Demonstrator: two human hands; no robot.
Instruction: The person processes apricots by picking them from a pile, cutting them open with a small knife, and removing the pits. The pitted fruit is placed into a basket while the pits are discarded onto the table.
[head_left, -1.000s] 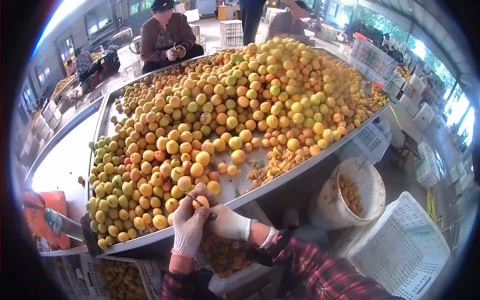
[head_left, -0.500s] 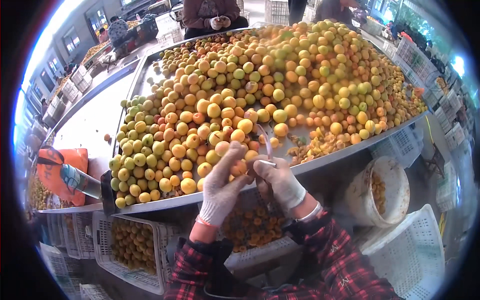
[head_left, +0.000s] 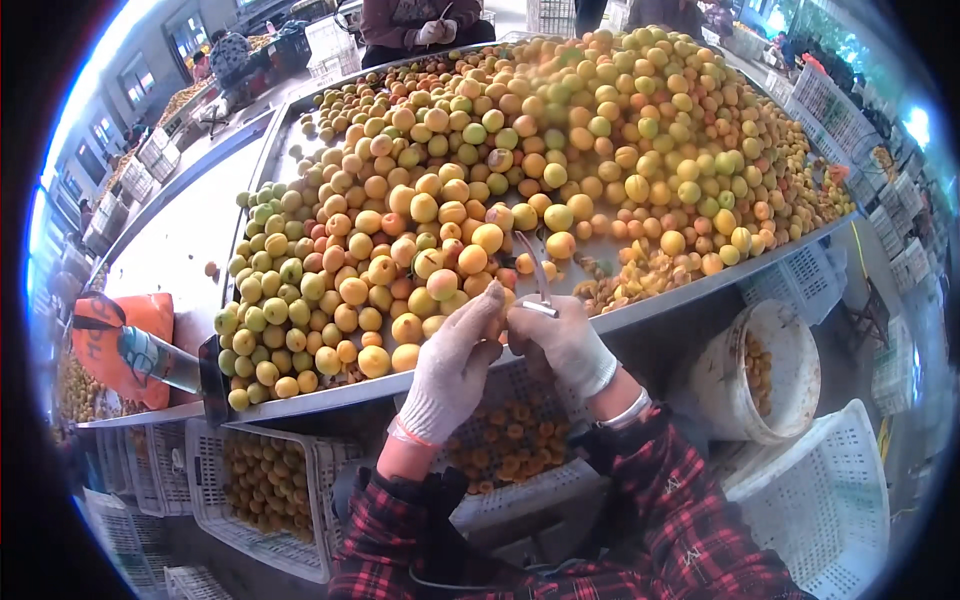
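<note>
My right hand (head_left: 565, 345), in a pale knit glove, grips a small curved knife (head_left: 541, 272) with its blade pointing up and away from me. Close beside it, my gloved left hand (head_left: 450, 365) has its fingers curled inward, their tips almost at the right hand; what they hold is hidden behind them. Both hands are just over the near edge of a metal table (head_left: 330, 402). Directly beyond them lies a large heap of apricots (head_left: 440, 285), yellow, orange and some greenish. Cut apricot pieces (head_left: 640, 290) lie right of the knife.
Under my hands a crate holds apricot halves (head_left: 510, 445). A white crate (head_left: 205, 470) of apricots stands at lower left, a white bucket (head_left: 705, 385) and an empty-looking crate (head_left: 815, 510) at right. An orange bag (head_left: 150, 345) lies left. Across the table sits another person (head_left: 415, 20).
The apricot visible at my left fingers before is now out of sight as that hand has turned. The knife blade stands more upright. The whole view has shifted slightly.
</note>
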